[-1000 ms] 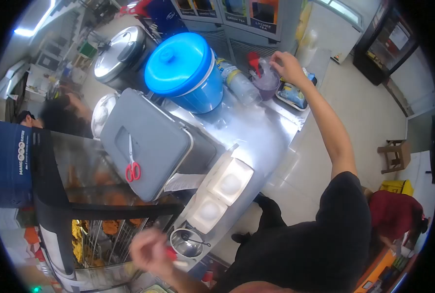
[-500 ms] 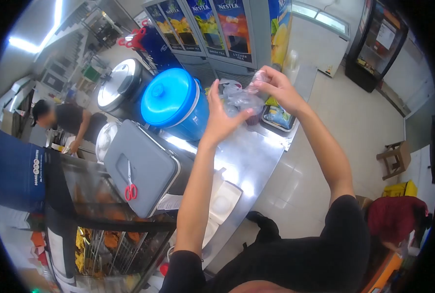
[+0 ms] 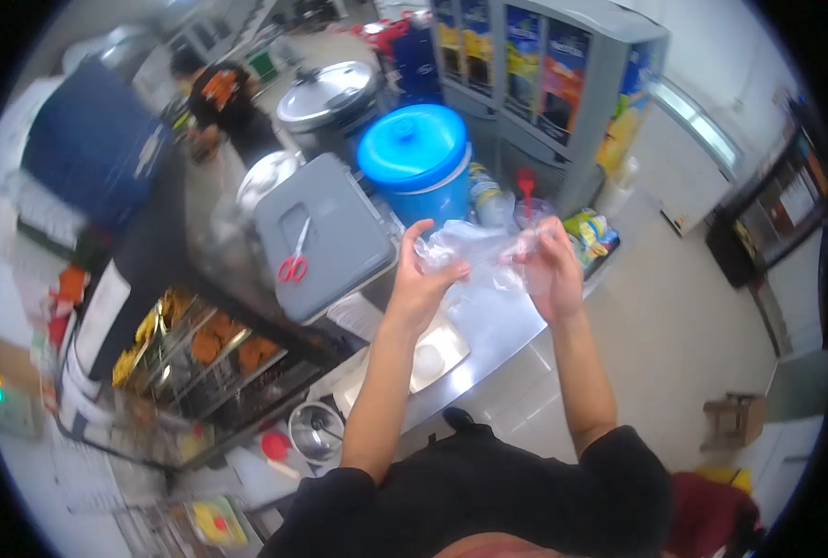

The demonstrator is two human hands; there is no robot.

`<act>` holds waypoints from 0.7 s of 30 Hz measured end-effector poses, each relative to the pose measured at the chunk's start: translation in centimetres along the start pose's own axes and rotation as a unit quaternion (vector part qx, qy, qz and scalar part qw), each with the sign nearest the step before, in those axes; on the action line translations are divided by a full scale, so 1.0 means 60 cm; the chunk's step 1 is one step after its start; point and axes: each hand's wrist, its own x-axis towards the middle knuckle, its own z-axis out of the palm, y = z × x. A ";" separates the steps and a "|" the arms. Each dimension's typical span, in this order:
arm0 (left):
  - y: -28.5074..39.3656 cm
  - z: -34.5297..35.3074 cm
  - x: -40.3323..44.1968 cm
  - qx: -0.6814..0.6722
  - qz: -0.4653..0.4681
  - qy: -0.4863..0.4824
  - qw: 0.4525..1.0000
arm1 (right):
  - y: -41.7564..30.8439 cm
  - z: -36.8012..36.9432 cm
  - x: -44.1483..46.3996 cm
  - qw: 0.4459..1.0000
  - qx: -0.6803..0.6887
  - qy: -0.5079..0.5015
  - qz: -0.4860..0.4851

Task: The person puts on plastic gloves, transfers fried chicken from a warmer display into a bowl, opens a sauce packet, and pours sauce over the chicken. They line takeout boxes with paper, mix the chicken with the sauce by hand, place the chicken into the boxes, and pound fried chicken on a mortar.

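A thin clear plastic bag [image 3: 474, 259] is stretched between my two hands above the steel counter [image 3: 502, 321]. My left hand [image 3: 421, 284] has its thumb and fingers curved round the bag's left side. Opposite it, my right hand [image 3: 555, 272] is closed on the bag's other edge, its fingertips partly hidden by the crinkled plastic. Beyond the bag stands a blue lidded drink jug [image 3: 412, 149]. A cup with a red spoon [image 3: 526, 186] is just behind my right hand.
An open foam box [image 3: 442, 349] lies on the counter below my left forearm. Red-handled scissors [image 3: 295, 256] rest on a grey cooler lid [image 3: 335, 209]. A glass food warmer [image 3: 218, 344] stands at left, a drink dispenser [image 3: 563, 79] at the back. One person [image 3: 228, 102] works at far left.
My view has turned, so the counter things sit further right. My hands have come nearer my body, with the bag drawn wider between them. The person at far left now has their back turned.
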 end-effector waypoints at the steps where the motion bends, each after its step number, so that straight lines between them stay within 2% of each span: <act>1: 0.013 -0.016 -0.025 -0.036 0.005 0.021 0.999 | 0.021 0.015 -0.012 1.000 0.011 0.009 0.006; 3: 0.033 -0.045 -0.079 -0.109 0.020 0.065 0.992 | 0.064 0.046 -0.035 0.999 0.034 0.027 0.025; 4: 0.036 -0.058 -0.104 -0.130 0.038 0.084 0.987 | 0.086 0.047 -0.044 0.998 0.033 -0.016 0.060; 7: 0.047 -0.117 -0.187 -0.143 0.025 0.084 0.986 | 0.140 0.104 -0.077 0.983 0.096 0.014 0.154; 8: 0.047 -0.133 -0.216 -0.114 0.035 0.109 0.987 | 0.151 0.125 -0.089 0.966 0.154 0.021 0.207; 11: 0.045 -0.162 -0.301 -0.034 0.050 0.173 0.983 | 0.221 0.151 -0.121 0.960 0.022 -0.047 0.276; 12: 0.049 -0.168 -0.331 -0.007 0.046 0.190 0.981 | 0.243 0.157 -0.131 0.958 -0.067 -0.056 0.273; 13: 0.053 -0.176 -0.361 0.020 0.041 0.204 0.978 | 0.255 0.168 -0.139 0.955 -0.078 -0.059 0.279; 15: 0.053 -0.203 -0.419 -0.037 0.037 0.199 0.979 | 0.269 0.214 -0.152 0.950 -0.103 -0.061 0.289; 17: 0.052 -0.226 -0.473 -0.134 0.026 0.190 0.972 | 0.285 0.250 -0.162 0.952 -0.155 -0.064 0.255; 18: 0.060 -0.226 -0.499 -0.095 0.033 0.216 0.971 | 0.293 0.264 -0.168 0.953 -0.181 -0.063 0.236; 21: 0.052 -0.272 -0.571 -0.094 0.070 0.230 0.966 | 0.309 0.286 -0.186 0.950 -0.201 -0.037 0.235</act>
